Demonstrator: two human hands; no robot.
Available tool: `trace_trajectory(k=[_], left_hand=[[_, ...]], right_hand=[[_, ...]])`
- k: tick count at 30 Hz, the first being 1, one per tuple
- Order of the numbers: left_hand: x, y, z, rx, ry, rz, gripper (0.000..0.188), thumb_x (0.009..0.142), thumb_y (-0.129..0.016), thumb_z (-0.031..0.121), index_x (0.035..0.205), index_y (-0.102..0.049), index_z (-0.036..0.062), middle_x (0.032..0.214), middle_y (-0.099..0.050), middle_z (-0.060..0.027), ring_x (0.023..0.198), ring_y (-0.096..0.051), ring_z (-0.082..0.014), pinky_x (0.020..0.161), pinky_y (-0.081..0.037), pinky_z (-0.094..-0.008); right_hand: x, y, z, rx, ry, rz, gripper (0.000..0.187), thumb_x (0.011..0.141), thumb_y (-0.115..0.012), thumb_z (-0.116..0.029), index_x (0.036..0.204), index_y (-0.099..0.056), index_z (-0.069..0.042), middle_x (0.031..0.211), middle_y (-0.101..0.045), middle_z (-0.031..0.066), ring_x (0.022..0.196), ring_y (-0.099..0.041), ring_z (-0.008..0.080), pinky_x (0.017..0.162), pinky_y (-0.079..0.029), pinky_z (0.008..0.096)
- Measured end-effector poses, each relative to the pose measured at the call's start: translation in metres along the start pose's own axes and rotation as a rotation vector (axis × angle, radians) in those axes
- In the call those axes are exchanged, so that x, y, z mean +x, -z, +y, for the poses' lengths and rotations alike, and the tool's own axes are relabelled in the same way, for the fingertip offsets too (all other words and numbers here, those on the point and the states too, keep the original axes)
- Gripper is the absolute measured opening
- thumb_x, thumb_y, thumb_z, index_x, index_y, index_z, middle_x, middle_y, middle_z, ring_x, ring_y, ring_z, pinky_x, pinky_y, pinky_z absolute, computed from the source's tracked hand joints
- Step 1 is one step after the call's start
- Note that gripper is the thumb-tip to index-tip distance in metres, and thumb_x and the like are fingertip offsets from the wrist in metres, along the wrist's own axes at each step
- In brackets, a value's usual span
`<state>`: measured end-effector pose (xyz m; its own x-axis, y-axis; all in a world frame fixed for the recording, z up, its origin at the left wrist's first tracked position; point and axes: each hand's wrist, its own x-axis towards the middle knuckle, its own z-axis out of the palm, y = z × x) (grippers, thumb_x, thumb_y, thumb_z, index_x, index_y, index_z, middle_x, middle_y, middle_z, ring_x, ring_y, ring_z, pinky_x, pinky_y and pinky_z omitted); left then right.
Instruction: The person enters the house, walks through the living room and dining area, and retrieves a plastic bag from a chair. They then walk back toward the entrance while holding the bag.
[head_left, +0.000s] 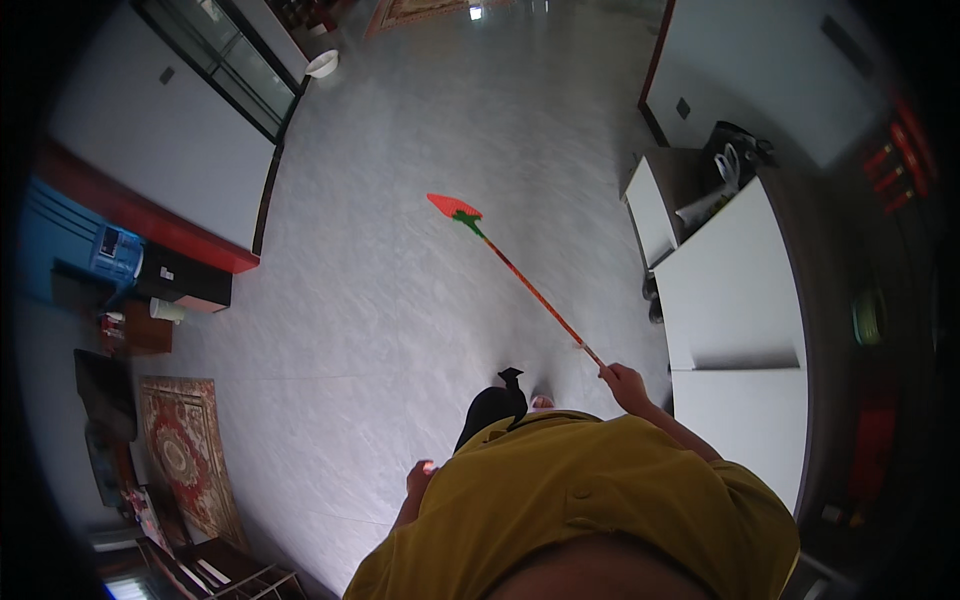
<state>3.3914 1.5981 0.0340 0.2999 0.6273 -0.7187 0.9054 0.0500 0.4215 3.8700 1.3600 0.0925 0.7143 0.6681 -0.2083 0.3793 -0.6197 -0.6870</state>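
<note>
My right hand (626, 387) is closed round the end of a long, thin orange-red handle. It belongs to a fly swatter (540, 298) that reaches forward and to the left across the grey floor. Its flat head is red, with a green piece where it joins the handle. I cannot tell whether the head touches the floor. Down beside my yellow-brown shirt, my left hand (417, 476) has its fingers curled. A small bright pinkish-red spot shows at those fingers, too small to name.
White cabinets (735, 290) line the right side, with a dark bag (735, 145) on top. Shoes (653, 300) lie at their foot. Leftward are a water dispenser (185, 275) with a blue bottle and a patterned rug (185, 450). A white basin (322, 64) sits far left.
</note>
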Motion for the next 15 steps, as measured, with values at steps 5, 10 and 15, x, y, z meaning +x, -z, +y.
trace_trajectory(k=[5, 10, 15], left_hand=[[0.022, 0.023, 0.018, 0.036, 0.156, 0.031, 0.036, 0.073, -0.062, 0.028, 0.104, -0.056, 0.0118, 0.089, -0.064, -0.0115, 0.083, -0.061, -0.0270, 0.073, -0.049, -0.0357], [0.148, 0.083, 0.124, 0.101, 0.035, 0.092, 0.034, 0.074, -0.062, 0.027, 0.103, -0.057, 0.0109, 0.089, -0.064, -0.0119, 0.083, -0.061, -0.0278, 0.073, -0.049, -0.0359], [0.288, 0.147, 0.349, 0.064, -0.332, 0.309, 0.033, 0.074, -0.062, 0.025, 0.102, -0.057, 0.0100, 0.089, -0.063, -0.0123, 0.082, -0.061, -0.0286, 0.073, -0.049, -0.0361]], right_hand=[[0.132, -0.019, -0.029, 0.068, 0.068, 0.047, 0.029, 0.084, -0.053, -0.031, 0.086, -0.063, -0.005, 0.069, -0.061, 0.0142, 0.063, -0.059, 0.0258, 0.057, -0.044, 0.0347], [0.238, -0.001, -0.052, 0.041, 0.063, 0.000, 0.029, 0.083, -0.053, -0.033, 0.088, -0.064, -0.007, 0.065, -0.060, 0.0088, 0.058, -0.056, 0.0214, 0.056, -0.043, 0.0338], [0.324, 0.046, -0.066, 0.056, -0.003, -0.012, 0.030, 0.082, -0.055, -0.034, 0.089, -0.064, -0.007, 0.068, -0.062, 0.0106, 0.063, -0.059, 0.0236, 0.059, -0.045, 0.0343]])
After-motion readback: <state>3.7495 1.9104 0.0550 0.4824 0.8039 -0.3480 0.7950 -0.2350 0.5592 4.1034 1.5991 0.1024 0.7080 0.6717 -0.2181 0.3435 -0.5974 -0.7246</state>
